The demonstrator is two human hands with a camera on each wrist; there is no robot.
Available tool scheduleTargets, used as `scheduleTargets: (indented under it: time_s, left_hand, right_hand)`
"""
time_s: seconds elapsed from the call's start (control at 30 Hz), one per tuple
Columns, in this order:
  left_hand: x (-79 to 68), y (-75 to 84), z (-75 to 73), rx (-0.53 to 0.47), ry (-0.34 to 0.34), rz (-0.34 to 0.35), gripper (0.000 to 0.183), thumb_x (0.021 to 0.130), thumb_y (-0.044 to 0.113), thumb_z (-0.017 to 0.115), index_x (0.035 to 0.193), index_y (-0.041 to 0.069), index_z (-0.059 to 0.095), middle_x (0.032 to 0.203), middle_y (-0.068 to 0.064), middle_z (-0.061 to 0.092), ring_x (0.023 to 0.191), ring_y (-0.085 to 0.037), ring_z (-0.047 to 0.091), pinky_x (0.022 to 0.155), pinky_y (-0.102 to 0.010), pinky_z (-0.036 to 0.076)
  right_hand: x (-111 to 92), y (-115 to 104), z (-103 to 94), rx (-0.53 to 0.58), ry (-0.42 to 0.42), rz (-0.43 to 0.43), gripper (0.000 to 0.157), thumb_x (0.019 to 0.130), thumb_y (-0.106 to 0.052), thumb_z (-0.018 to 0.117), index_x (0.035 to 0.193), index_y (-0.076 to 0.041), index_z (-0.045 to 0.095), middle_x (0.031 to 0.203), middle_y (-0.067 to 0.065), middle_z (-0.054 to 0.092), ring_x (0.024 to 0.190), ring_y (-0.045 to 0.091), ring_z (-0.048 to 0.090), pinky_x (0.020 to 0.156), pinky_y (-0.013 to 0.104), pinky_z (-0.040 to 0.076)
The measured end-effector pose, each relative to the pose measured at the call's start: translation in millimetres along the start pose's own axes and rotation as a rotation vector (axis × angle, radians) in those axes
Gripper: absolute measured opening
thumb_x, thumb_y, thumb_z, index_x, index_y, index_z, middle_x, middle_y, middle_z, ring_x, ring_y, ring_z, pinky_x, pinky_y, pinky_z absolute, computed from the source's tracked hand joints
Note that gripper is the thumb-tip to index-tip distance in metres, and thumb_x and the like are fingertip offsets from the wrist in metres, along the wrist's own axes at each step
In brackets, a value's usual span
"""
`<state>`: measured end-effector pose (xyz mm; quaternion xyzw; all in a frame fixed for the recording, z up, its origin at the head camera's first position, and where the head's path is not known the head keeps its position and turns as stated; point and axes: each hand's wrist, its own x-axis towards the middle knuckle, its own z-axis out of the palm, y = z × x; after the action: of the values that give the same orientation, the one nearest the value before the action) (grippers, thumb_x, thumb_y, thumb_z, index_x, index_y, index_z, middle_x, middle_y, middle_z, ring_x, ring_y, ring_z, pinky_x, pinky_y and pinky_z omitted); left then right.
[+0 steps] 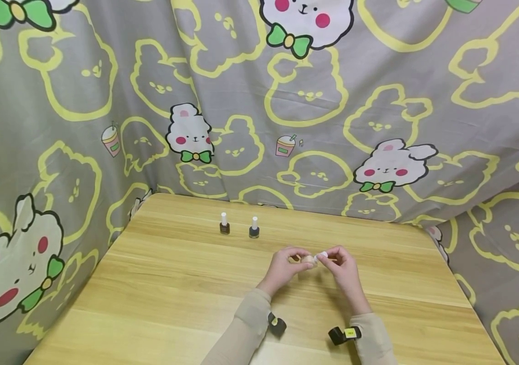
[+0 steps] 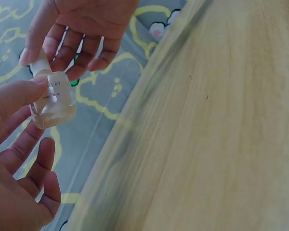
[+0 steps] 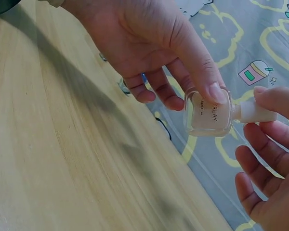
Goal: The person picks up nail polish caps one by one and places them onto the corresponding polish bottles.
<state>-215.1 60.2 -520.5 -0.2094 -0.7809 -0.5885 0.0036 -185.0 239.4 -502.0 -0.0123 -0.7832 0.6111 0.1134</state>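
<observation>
A small clear glass nail polish bottle [image 3: 197, 122] with pale contents and dark lettering is held above the table between both hands. My left hand [image 1: 284, 265] grips its glass body, thumb on the lettered face. With thumb and fingers, my right hand [image 1: 347, 269] pinches the white cap [image 3: 257, 113]. The bottle lies tilted onto its side, cap toward the right hand. In the right wrist view a narrow neck shows between the cap and the glass. The left wrist view shows the bottle [image 2: 62, 101] upside from below the cap, with the other fingers of both hands loosely spread.
Two more nail polish bottles stand upright farther back on the wooden table [image 1: 172, 284]: a dark brown one [image 1: 225, 228] and a near-black one [image 1: 253, 232], both white-capped. A grey patterned curtain [image 1: 241, 101] hangs behind and beside the table.
</observation>
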Motion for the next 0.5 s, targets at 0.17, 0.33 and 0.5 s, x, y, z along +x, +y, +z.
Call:
scheduleTargets:
  time_s: [0.17, 0.33, 0.5]
  left_hand:
    - [0.7, -1.5, 1.4, 0.001, -0.003, 0.002, 0.026, 0.079, 0.026, 0.08, 0.102, 0.014, 0.074, 0.106, 0.0, 0.074, 0.092, -0.009, 0.062, 0.081, -0.022, 0.05]
    - [0.6, -1.5, 1.3, -0.006, -0.008, -0.025, 0.028, 0.08, 0.028, 0.08, 0.104, 0.015, 0.074, 0.106, 0.0, 0.073, 0.092, -0.009, 0.061, 0.081, -0.022, 0.05]
    - [-0.6, -0.6, -1.2, -0.024, 0.0, -0.048, 0.03, 0.08, 0.028, 0.08, 0.106, 0.016, 0.073, 0.106, -0.001, 0.072, 0.092, -0.013, 0.061, 0.078, -0.022, 0.049]
  right_hand:
    - [0.4, -1.3, -1.0, -0.038, -0.014, 0.021, 0.023, 0.087, -0.01, 0.073, 0.097, 0.005, 0.059, 0.09, 0.003, 0.068, 0.084, 0.001, 0.059, 0.076, 0.018, 0.05]
    - [0.8, -0.3, -2.5, -0.01, -0.052, 0.018, 0.035, 0.088, -0.011, 0.071, 0.116, 0.005, 0.059, 0.104, 0.01, 0.068, 0.091, -0.001, 0.059, 0.08, 0.016, 0.05]
    - [2.0, 3.8, -4.6, 0.093, -0.145, -0.034, 0.048, 0.092, -0.009, 0.066, 0.135, 0.006, 0.05, 0.123, 0.009, 0.067, 0.108, -0.001, 0.06, 0.087, 0.015, 0.049]
